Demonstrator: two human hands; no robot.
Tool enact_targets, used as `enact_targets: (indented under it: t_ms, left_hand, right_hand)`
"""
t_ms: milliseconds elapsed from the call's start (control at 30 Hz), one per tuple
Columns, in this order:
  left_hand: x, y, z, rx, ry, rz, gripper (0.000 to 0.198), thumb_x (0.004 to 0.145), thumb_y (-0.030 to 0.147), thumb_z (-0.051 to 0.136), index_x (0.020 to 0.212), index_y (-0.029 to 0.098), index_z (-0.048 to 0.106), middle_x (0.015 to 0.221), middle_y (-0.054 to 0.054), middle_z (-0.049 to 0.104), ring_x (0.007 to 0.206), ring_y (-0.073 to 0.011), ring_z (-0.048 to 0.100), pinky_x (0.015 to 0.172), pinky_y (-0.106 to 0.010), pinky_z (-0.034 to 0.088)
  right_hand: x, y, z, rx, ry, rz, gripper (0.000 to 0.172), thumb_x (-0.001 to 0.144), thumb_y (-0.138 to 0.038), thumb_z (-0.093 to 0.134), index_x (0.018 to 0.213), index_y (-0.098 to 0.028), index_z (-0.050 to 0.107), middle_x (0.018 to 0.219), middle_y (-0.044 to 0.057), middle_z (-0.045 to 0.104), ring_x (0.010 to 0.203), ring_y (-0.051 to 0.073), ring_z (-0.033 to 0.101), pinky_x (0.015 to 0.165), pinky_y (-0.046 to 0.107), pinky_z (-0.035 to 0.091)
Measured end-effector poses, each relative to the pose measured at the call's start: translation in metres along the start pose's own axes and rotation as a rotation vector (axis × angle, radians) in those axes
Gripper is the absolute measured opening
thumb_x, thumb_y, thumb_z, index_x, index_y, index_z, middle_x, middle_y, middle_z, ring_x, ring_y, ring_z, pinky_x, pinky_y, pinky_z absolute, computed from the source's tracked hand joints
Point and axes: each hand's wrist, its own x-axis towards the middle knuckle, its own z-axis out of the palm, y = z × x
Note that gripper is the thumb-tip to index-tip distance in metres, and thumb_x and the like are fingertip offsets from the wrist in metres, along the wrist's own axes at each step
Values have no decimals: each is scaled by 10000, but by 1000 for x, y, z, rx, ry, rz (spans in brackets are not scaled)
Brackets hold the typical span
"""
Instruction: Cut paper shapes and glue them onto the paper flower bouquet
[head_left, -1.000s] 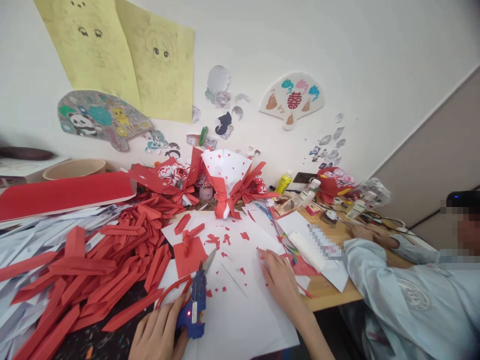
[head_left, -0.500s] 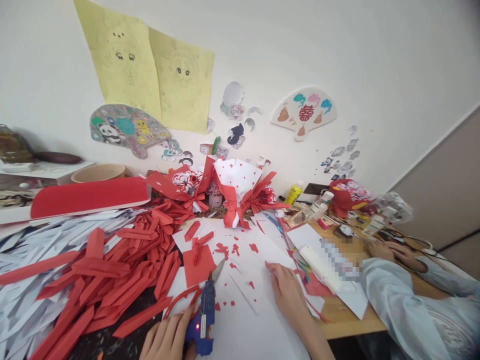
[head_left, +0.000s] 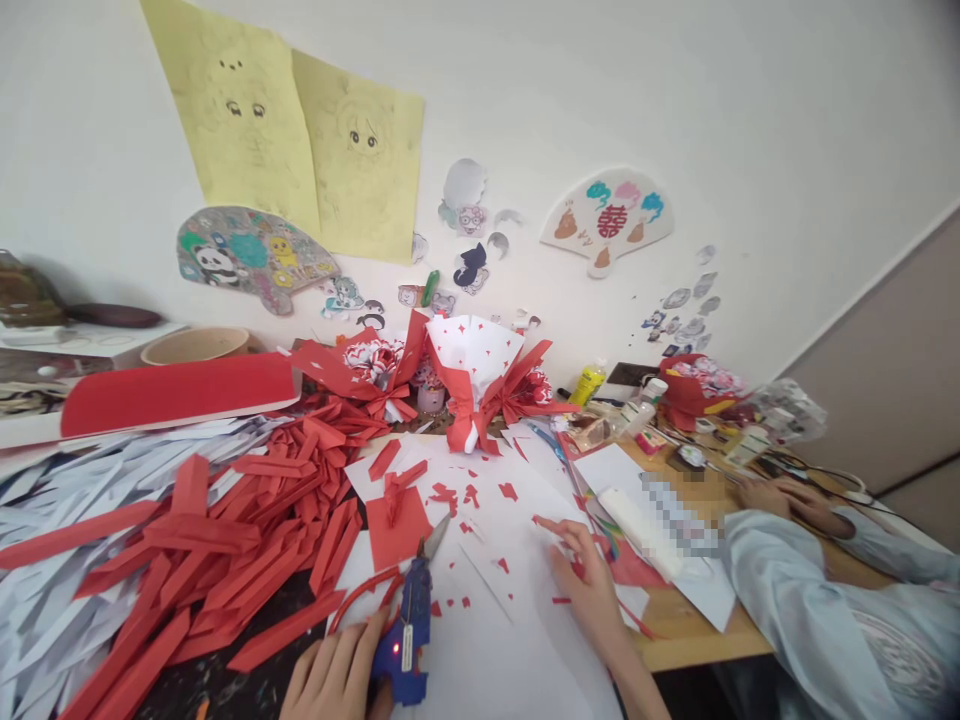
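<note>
My left hand (head_left: 337, 668) lies at the bottom, its fingers against a blue glue gun (head_left: 409, 640) with a lit red light. Red-handled scissors (head_left: 367, 592) lie beside the gun, blades pointing up to the right. My right hand (head_left: 581, 575) is over the right side of the white paper (head_left: 517, 640), index finger stretched out and the others loosely bent, nothing seen in it. Small red paper scraps (head_left: 508, 491) are scattered on the white paper. A red paper square (head_left: 397, 528) with a folded red piece on it lies left of them.
Heaps of red strips (head_left: 255, 530) and white strips (head_left: 45, 530) cover the left. Red and white bouquets (head_left: 474, 375) stand at the wall. Bottles (head_left: 589, 383) and supplies sit at the back right. Another person's sleeve (head_left: 795, 590) rests on the right side of the table.
My right hand has turned and its fingers have spread and lifted somewhat from the paper. A small red strip now shows beside it. My left hand has barely moved.
</note>
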Motion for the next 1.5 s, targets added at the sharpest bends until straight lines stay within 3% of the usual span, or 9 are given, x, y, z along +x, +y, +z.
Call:
enact_targets:
  t_ms: [267, 433, 533, 633, 733, 833, 1033, 1200, 1500]
  left_hand:
    - [-11, -2, 6, -60, -25, -28, 363, 869, 284, 527, 1177, 106, 600, 952, -87, 721, 818, -217, 633, 799, -334, 434]
    - [-17, -2, 2, -279, 1, -126, 369, 870, 174, 471, 1229, 153, 552, 976, -72, 721, 833, -193, 652, 812, -289, 471]
    - [-10, 6, -11, -464, 49, -326, 283, 927, 320, 465, 1159, 203, 575, 935, -61, 709, 819, -195, 664, 766, -275, 491]
    - [3, 13, -26, -578, 19, -676, 400, 922, 544, 412, 988, 207, 617, 818, -36, 683, 717, -190, 657, 657, -253, 494]
    - [16, 14, -37, -635, -88, -983, 362, 822, 553, 596, 879, 199, 641, 676, 12, 671, 592, -155, 628, 574, -203, 474]
    - [27, 12, -41, -772, -46, -1070, 397, 749, 559, 675, 858, 177, 656, 665, 6, 674, 598, -152, 626, 588, -191, 484]
    - [38, 18, -41, -843, 78, -1111, 469, 682, 626, 705, 798, 172, 674, 607, 17, 642, 492, -116, 567, 532, -179, 472]
    - [32, 19, -33, -827, 57, -1061, 479, 693, 625, 703, 816, 162, 686, 619, 0, 659, 508, -130, 585, 544, -196, 487]
    - [21, 15, -20, -778, 2, -1088, 556, 731, 692, 631, 853, 153, 685, 710, -47, 713, 635, -190, 681, 609, -214, 530]
  right_hand:
    - [-32, -38, 43, 864, -5, 272, 400, 748, -391, 767, 1089, -275, 592, 1335, 124, 615, 1222, 308, 578, 1082, 539, 343]
    - [-61, -30, 87, 980, -36, 301, 434, 790, -532, 682, 1174, -340, 618, 1350, 82, 605, 1201, 307, 597, 1069, 577, 387]
    - [-72, -28, 106, 951, -54, 283, 438, 803, -564, 650, 1191, -366, 599, 1338, 70, 612, 1187, 310, 604, 1037, 590, 428]
    - [-78, -35, 121, 956, -87, 312, 432, 791, -567, 667, 1160, -354, 602, 1302, 82, 635, 1143, 313, 629, 999, 577, 465]
    - [-83, -46, 131, 944, -127, 343, 434, 725, -549, 746, 1056, -297, 622, 1161, 111, 702, 1018, 310, 675, 897, 515, 526]
    - [-82, -51, 125, 741, -86, 279, 379, 710, -514, 772, 923, -236, 627, 941, 104, 728, 830, 271, 684, 772, 416, 546]
    - [-43, -26, 56, -307, 242, 55, 272, 865, -438, 596, 948, -202, 702, 926, 87, 708, 768, 237, 622, 739, 368, 496]
    - [8, 1, 20, -797, 126, -166, 262, 940, -249, 450, 1019, -190, 693, 987, 101, 691, 883, 257, 624, 781, 372, 468]
    - [35, 4, 19, -1209, -20, -281, 230, 935, -144, 493, 833, -203, 691, 824, 77, 664, 793, 238, 615, 603, 320, 383]
